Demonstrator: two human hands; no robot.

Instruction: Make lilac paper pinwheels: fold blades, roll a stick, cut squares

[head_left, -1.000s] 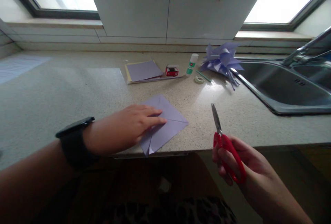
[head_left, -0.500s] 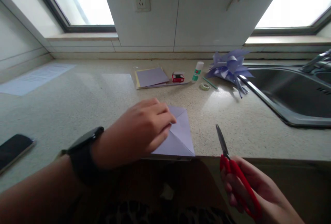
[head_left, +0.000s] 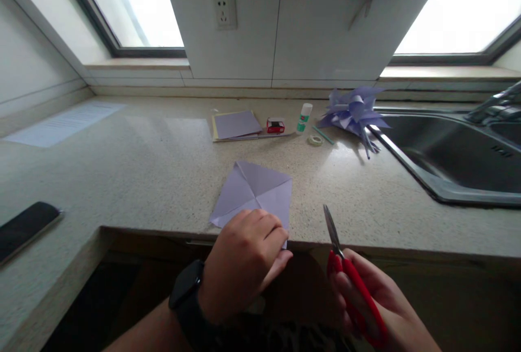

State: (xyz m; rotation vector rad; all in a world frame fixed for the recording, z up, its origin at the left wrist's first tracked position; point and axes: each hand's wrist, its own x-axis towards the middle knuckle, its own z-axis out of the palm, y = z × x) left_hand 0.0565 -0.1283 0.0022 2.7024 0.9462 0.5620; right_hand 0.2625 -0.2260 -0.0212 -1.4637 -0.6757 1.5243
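A square sheet of purple paper (head_left: 253, 183) lies on the counter with crease lines crossing at its middle. My left hand (head_left: 246, 257), wearing a black watch on the wrist, pinches the sheet's near corner at the counter's front edge; the fingers cover that corner. To the right of the paper, in front of the counter edge, my right hand (head_left: 380, 289) grips red-handled scissors (head_left: 332, 232). Their blades are together and point up and away from me, apart from the sheet.
Behind the paper are stacked purple and yellow sheets (head_left: 238, 124), a small red box (head_left: 275, 126), a glue stick (head_left: 304, 119), a tape roll (head_left: 315, 140) and a green stick (head_left: 323, 134). Purple pinwheels (head_left: 352, 113) lie beside the sink (head_left: 443, 151). A phone (head_left: 28, 230) rests at left.
My left hand has moved nearer to me and taken the paper's near corner. The sheet has turned on the counter. My right hand still holds the scissors, slightly farther left in view.
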